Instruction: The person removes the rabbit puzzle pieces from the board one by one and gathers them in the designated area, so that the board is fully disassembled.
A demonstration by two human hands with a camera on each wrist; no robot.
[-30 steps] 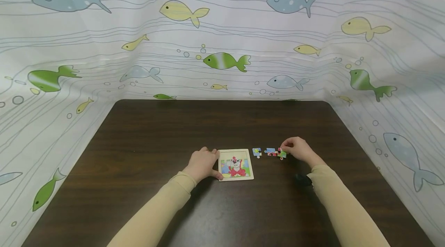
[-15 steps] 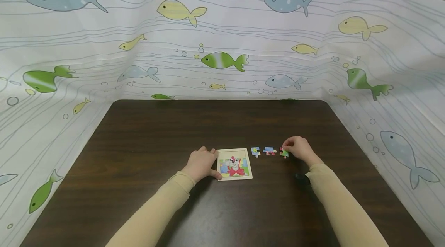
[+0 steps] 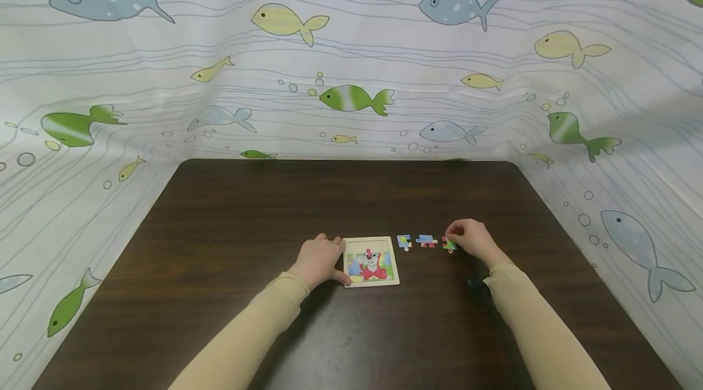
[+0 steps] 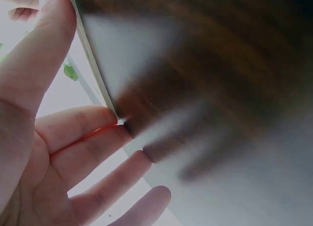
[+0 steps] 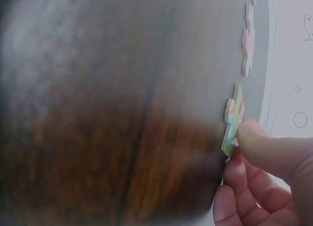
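My left hand (image 3: 320, 260) lies along the left side of a small wooden jigsaw tray (image 3: 370, 285). Its thumb and index fingertip touch the tray's edge, with the other fingers (image 4: 115, 179) stretched out fairly straight. Inside the tray, assembled pieces form a red and white cartoon animal; bare wood shows along the top. To the right of the tray, my right hand (image 3: 471, 240) pinches a green and red puzzle piece (image 5: 233, 123) between thumb and fingers, low at the tabletop. Left of it lie a blue and red puzzle piece (image 3: 426, 241) and a blue and yellow puzzle piece (image 3: 404, 241).
The dark wooden table (image 3: 247, 207) carries the tray and loose pieces. A white curtain (image 3: 362, 48) printed with fish encloses it at the back and both sides. Below the right wrist is a small dark object (image 3: 476, 286), partly hidden by the sleeve.
My right hand has drawn the green and red puzzle piece slightly right, opening a gap from the blue and red one. My left hand stays at the tray.
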